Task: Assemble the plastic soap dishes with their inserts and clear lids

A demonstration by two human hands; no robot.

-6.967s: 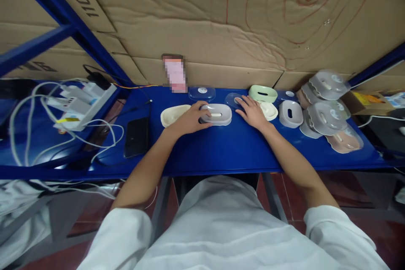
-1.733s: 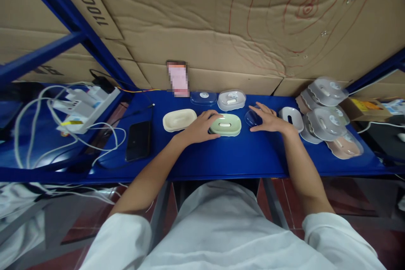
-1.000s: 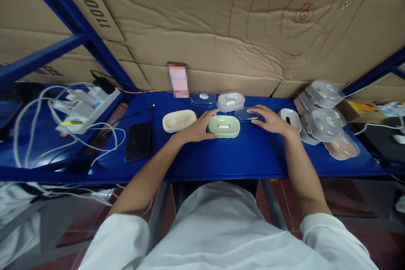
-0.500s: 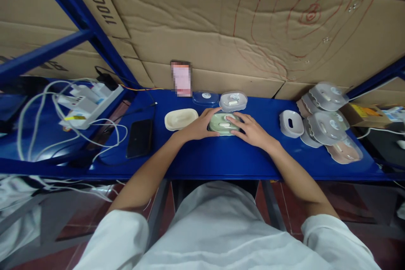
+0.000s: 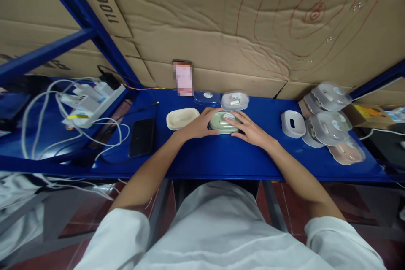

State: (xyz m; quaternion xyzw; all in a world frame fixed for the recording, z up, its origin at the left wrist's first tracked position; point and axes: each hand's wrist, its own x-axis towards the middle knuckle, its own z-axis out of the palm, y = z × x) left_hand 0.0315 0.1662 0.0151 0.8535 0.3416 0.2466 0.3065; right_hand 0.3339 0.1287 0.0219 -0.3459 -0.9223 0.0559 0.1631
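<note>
A green soap box [image 5: 218, 124] with a clear lid and a round sticker on top rests on the blue table in front of me. My left hand [image 5: 201, 125] curves round its left end, thumb near the front edge and fingers at the back. My right hand [image 5: 250, 128] grips the right end, with fingers laid over the lid and the thumb at the front. Just left of my left hand lies a cream oval tray [image 5: 173, 120]. Behind the green box are a clear lid [image 5: 207, 99] with a sticker and a lidded white soap box [image 5: 235, 102].
A white slotted dish [image 5: 292, 124] and stacked lidded soap boxes [image 5: 332, 128] stand on the right. On the left lie a black phone [image 5: 141, 137], cables and a power strip [image 5: 95, 105]. Another phone [image 5: 183, 78] leans on the cardboard wall [image 5: 196, 17].
My right fingers have shifted slightly over the lid, showing more of its sticker. Both hands stay around the green soap box. The view has moved a little.
</note>
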